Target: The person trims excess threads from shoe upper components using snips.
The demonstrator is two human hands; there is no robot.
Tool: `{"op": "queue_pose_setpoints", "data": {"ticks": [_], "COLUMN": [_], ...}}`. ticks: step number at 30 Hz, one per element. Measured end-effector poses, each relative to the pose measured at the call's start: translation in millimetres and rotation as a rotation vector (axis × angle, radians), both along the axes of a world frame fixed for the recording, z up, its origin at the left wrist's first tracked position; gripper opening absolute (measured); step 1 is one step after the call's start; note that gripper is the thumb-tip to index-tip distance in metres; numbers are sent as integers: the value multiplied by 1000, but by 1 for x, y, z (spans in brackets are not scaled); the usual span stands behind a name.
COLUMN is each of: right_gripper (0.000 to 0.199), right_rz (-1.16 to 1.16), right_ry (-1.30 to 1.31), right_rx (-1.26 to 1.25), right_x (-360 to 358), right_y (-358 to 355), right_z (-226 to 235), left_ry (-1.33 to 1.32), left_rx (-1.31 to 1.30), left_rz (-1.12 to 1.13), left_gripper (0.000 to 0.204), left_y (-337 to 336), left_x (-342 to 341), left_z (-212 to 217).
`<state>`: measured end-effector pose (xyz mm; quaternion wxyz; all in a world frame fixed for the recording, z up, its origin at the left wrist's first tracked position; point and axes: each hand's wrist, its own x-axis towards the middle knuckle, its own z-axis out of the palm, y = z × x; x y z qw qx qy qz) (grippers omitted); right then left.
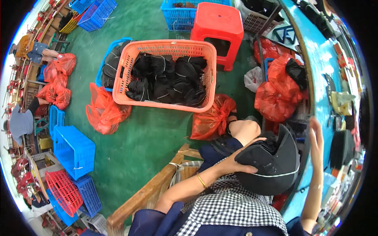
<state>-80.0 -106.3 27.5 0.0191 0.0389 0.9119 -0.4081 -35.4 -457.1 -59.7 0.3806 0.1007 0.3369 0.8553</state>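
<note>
A thick bundle of black curved fabric-like cut pieces (271,179), with a white band around it, rests tilted over my lap. My left hand (238,161) grips its left side, thumb on the front face and the other fingers partly hidden behind. Off the bundle's right side, beside the blue table edge, my right hand (316,137) is raised with its fingers stretched out and nothing seen in it. Ahead on the left, an orange basket (165,45) holds several similar black banded bundles (169,78).
A red stool (219,19) stands behind the basket. Red plastic bags (104,110) lie on the green floor (138,141). The blue worktable (311,47) runs along my right. A wooden chair arm (145,192) is at my left. Blue crates (75,151) and seated people are farther left.
</note>
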Motion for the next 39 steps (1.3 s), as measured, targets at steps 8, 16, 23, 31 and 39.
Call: {"op": "queue_pose_setpoints", "data": {"ticks": [8,16,23,31,39], "right_gripper": [77,70,66,63,39], "right_rz": [33,45,56,32,-56], "right_ry": [193,206,202,139,14], "right_rx": [1001,904,819,800,849], "right_x": [-168,-177,-178,-173,-145], "right_y": [105,97,97,98,166], "right_z": [-61,-66,-65,-63,-53], "left_ry": [-169,-518,-528,-290,160], "left_rx": [133,-17,3,-1064,-1864], "left_rz": [21,317,554,586,-533], "left_gripper": [100,58,45,67,48], "left_y": [12,-14,-89,-253,-357], "left_x": [-57,-112,-172,-248,-206], "left_z": [-69,-141,-219,-305,-514]}}
